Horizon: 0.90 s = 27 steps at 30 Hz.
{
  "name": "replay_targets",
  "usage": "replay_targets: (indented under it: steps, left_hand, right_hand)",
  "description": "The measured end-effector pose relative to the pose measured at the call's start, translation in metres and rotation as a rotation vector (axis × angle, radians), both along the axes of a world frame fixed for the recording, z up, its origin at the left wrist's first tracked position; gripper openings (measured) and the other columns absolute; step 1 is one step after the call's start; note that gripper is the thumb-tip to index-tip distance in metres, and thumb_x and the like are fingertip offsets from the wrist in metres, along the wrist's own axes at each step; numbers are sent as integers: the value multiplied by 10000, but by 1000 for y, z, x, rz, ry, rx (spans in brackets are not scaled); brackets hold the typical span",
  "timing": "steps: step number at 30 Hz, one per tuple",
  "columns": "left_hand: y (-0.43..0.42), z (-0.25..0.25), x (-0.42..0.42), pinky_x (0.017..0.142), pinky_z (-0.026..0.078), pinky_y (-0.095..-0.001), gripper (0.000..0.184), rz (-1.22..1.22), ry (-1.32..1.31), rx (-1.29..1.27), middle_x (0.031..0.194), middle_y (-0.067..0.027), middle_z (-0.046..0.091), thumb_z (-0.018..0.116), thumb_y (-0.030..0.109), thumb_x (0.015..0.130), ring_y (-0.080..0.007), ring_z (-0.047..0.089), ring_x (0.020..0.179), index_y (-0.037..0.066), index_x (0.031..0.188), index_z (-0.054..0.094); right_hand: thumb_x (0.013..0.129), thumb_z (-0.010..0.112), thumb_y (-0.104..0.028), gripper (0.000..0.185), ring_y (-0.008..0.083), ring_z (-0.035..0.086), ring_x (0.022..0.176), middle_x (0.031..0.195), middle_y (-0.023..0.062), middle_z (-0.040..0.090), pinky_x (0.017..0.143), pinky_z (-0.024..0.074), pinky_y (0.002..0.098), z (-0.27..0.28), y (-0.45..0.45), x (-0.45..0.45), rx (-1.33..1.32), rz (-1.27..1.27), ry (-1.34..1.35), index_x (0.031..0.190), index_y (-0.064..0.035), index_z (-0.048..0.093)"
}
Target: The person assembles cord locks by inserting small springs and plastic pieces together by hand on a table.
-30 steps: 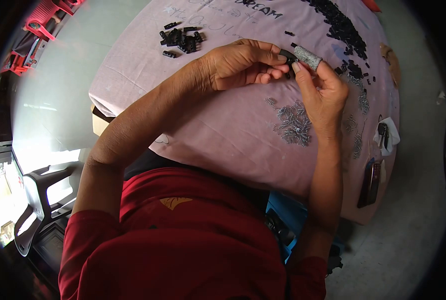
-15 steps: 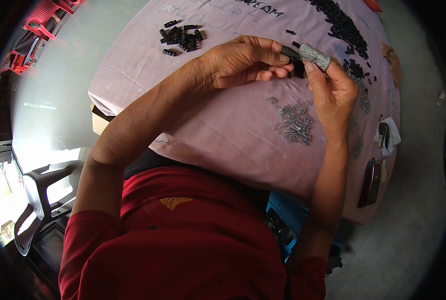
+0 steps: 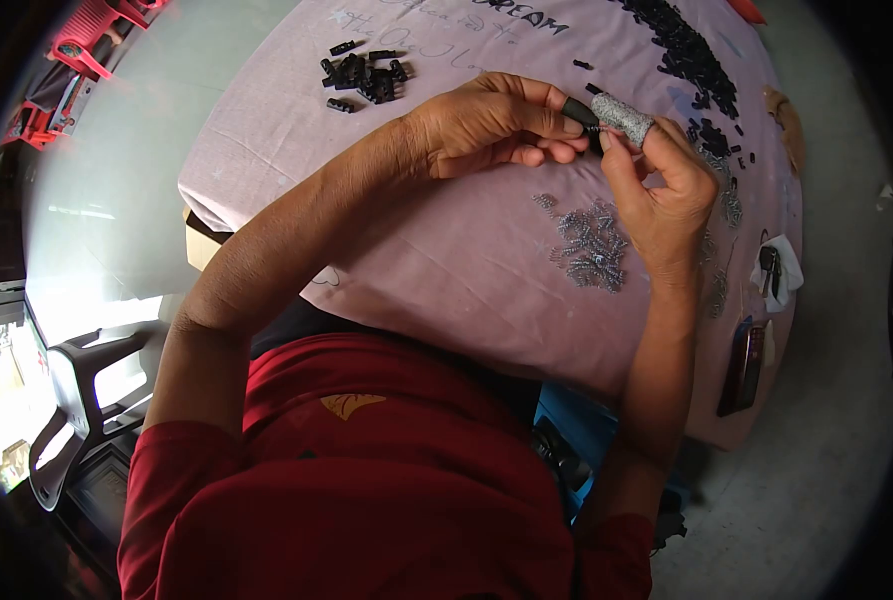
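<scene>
My left hand (image 3: 511, 122) pinches a small black plastic part (image 3: 593, 138) between thumb and index finger; a black cover sits on that index fingertip. Against the same part, my right hand (image 3: 671, 180) has its thumb and index finger pressed together. A speckled grey sleeve (image 3: 621, 117) wraps the right index finger. Whatever lies between those right fingertips is hidden. Below the hands, a pile of small metal springs (image 3: 593, 248) rests on the pink cloth (image 3: 446, 270). Beyond the left wrist lies a small heap of black plastic parts (image 3: 366, 75).
A long heap of black pieces (image 3: 681, 50) curves along the far right, with more springs (image 3: 731, 205) beside it. Near the right edge are keys on a white cloth (image 3: 781, 270) and a dark phone (image 3: 739, 370). A grey chair (image 3: 81, 400) stands at left.
My right index finger and thumb have moved left and slightly down, closing onto the black part. The left hand stays almost where it was.
</scene>
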<state>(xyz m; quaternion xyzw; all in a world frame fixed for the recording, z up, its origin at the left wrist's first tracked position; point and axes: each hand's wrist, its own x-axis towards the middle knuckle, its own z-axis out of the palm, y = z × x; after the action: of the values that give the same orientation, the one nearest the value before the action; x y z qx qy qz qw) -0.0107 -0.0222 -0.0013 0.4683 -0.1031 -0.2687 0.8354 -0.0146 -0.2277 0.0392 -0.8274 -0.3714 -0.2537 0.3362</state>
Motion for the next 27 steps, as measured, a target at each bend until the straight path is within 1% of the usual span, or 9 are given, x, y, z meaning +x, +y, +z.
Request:
replay_targets:
  steps: [6, 12, 15, 16, 19, 20, 23, 24, 27]
  left_hand:
    - [0, 0, -1, 677, 529, -194, 110, 10, -3, 22, 1009, -119, 712, 594, 81, 946, -126, 688, 868, 44, 1049, 609]
    - [1, -4, 3, 674, 533, -195, 114, 0, 78, -77, 991, -102, 709, 592, 95, 950, -116, 679, 829, 42, 1050, 604]
    - [7, -2, 5, 684, 534, -198, 115, 4, 109, -222, 979, -83, 699, 587, 106, 956, -106, 664, 813, 36, 1046, 602]
    - [10, 0, 5, 688, 534, -199, 118, 7, 108, -282, 973, -76, 695, 584, 111, 958, -102, 658, 810, 33, 1045, 601]
    - [14, -2, 10, 698, 532, -206, 130, 69, 59, -297, 966, -69, 682, 579, 125, 964, -103, 647, 828, 24, 1043, 597]
    - [14, -3, 10, 703, 533, -214, 138, 75, 67, -303, 948, -67, 672, 574, 128, 967, -109, 640, 833, 16, 1045, 592]
    - [13, -1, 9, 710, 536, -225, 124, 85, 103, -292, 968, -79, 675, 575, 112, 962, -121, 646, 846, 17, 1040, 588]
    - [12, -1, 8, 706, 538, -224, 120, 86, 116, -293, 973, -85, 678, 575, 105, 959, -125, 649, 846, 18, 1041, 587]
    - [12, -2, 8, 695, 542, -220, 113, 78, 144, -288, 987, -100, 685, 578, 83, 950, -136, 660, 845, 18, 1042, 585]
  right_hand:
    - [756, 700, 30, 137, 196, 620, 642, 779, 84, 647, 528, 491, 278, 5, 3, -2, -95, 8, -132, 888, -4, 689]
    - [779, 694, 24, 123, 175, 627, 642, 798, 84, 668, 533, 492, 269, 3, 6, -2, -19, 29, -135, 900, 2, 697]
    - [799, 693, 4, 107, 155, 619, 638, 787, 78, 671, 525, 478, 253, 0, 3, -1, 90, -35, 23, 906, 5, 701]
    - [813, 699, -24, 101, 144, 611, 634, 768, 82, 663, 534, 472, 253, -2, -2, 2, 68, -71, 103, 909, 5, 703]
    - [817, 703, -51, 103, 155, 607, 620, 751, 96, 653, 550, 477, 267, -10, -3, 4, -49, -98, 219, 908, -3, 707]
    - [807, 706, -70, 114, 222, 621, 639, 745, 113, 636, 589, 496, 320, -13, 0, 3, -71, -91, 237, 903, -8, 701]
    - [790, 707, -78, 132, 297, 624, 683, 755, 125, 624, 627, 503, 379, -23, 2, 6, -305, -107, 68, 907, -20, 693]
    - [783, 705, -100, 149, 332, 620, 721, 767, 135, 615, 654, 499, 415, -26, 3, 6, -299, -106, 70, 916, -34, 689]
    - [798, 691, -117, 143, 332, 621, 726, 772, 143, 614, 639, 493, 416, -25, 3, 4, -396, -155, 55, 921, -44, 691]
